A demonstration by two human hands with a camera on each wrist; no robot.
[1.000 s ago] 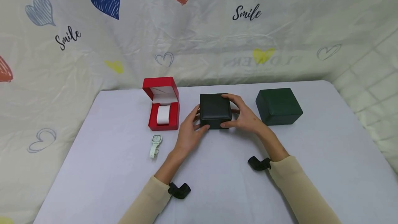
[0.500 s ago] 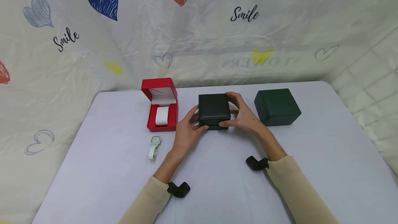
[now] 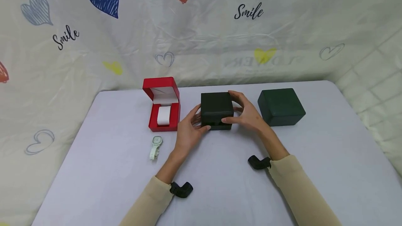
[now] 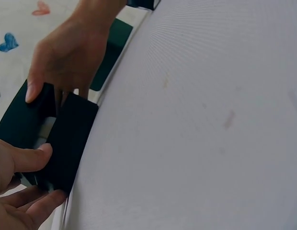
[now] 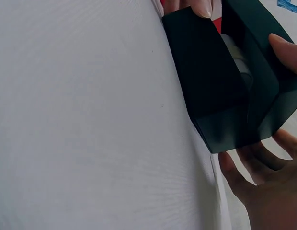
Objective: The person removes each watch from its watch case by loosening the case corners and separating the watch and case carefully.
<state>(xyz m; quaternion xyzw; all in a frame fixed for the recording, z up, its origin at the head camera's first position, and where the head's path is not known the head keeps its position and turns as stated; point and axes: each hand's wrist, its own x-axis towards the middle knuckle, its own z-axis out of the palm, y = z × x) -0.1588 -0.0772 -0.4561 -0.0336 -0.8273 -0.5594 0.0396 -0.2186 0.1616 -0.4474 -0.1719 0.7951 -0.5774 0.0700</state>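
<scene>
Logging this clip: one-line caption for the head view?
Both hands, left hand and right hand, part the lid of the black box between red box and green box.

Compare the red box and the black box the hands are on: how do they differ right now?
The red box stands fully open with its lid upright and a white cushion showing; the black box is only cracked open. Nobody touches the red box, while the left hand and right hand grip the black box. Both are small hinged boxes on the table.

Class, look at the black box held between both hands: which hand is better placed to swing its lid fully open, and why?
Probably the right hand: its fingers curl over the lid of the black box, thumb at the front seam, already slightly parted. The left hand steadies the base.
</scene>
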